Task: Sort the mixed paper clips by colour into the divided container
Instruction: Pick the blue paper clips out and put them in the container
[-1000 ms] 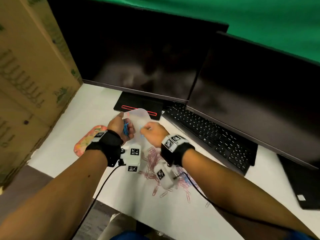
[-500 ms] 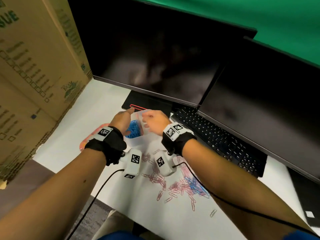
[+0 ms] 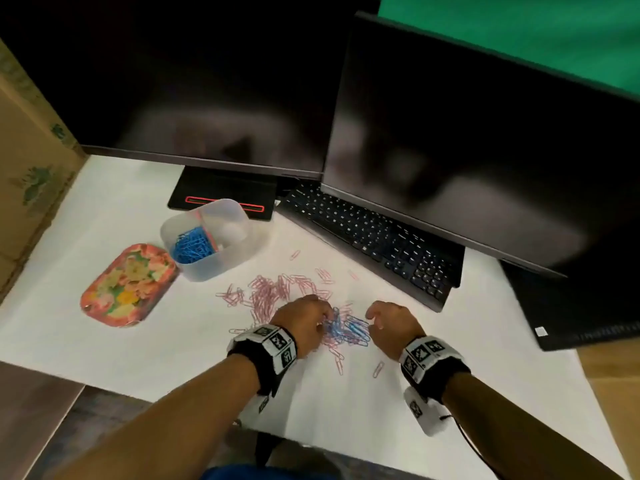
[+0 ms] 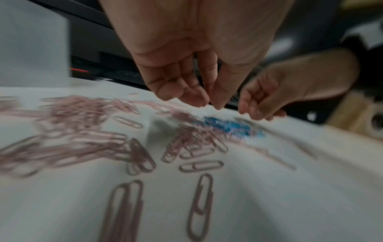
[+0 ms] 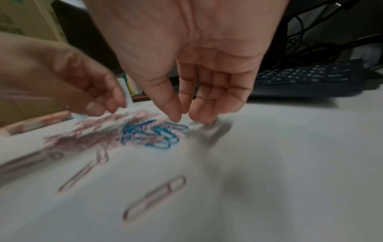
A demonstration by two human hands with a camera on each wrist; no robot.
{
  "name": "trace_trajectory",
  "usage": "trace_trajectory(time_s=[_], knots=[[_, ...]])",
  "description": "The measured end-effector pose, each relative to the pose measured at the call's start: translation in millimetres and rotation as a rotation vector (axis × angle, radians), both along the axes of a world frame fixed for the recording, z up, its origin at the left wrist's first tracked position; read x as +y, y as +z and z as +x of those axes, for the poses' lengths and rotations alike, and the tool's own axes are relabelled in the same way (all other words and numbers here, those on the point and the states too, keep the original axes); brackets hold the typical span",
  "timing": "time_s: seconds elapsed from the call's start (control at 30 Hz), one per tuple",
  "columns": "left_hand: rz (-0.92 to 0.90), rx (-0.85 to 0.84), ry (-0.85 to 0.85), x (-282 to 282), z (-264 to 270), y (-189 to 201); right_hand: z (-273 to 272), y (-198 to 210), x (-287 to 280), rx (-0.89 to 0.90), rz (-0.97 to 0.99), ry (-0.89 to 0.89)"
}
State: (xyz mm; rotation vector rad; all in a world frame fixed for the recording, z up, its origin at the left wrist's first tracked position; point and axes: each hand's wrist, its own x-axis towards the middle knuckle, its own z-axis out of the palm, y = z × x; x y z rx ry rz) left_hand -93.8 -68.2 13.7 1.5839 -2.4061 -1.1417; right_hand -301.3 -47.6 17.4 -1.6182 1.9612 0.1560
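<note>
Hovering over the table (image 3: 145, 344), our left hand (image 3: 302, 318) and right hand (image 3: 390, 320) flank the last blue clips (image 3: 348, 329) tangled among the pink clips (image 3: 270, 292), fingers loosely curled and grasping nothing, so we judge a fresh pick of blue is the step in hand. Next comes a fine pinch without dragging pink along, then a carry to the divided container (image 3: 207, 237), whose near compartment already holds blue. The path there looks open; the keyboard (image 3: 374, 237) crowds our right.
</note>
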Motion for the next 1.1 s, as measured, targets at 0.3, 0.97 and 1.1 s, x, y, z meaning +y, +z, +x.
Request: trace_trajectory(time_s=[0.3, 0.97, 1.1], knots=[[-0.140, -0.315, -0.204, -18, -27, -7, 8, -17, 11, 0.004, -0.115, 0.067], [0.217, 0.330, 0.471, -30, 0, -7, 15, -13, -23, -0.018, 0.096, -0.098], [0.377, 0.426, 0.656, -31, -2, -5, 9, -13, -24, -0.112, 0.086, -0.154]])
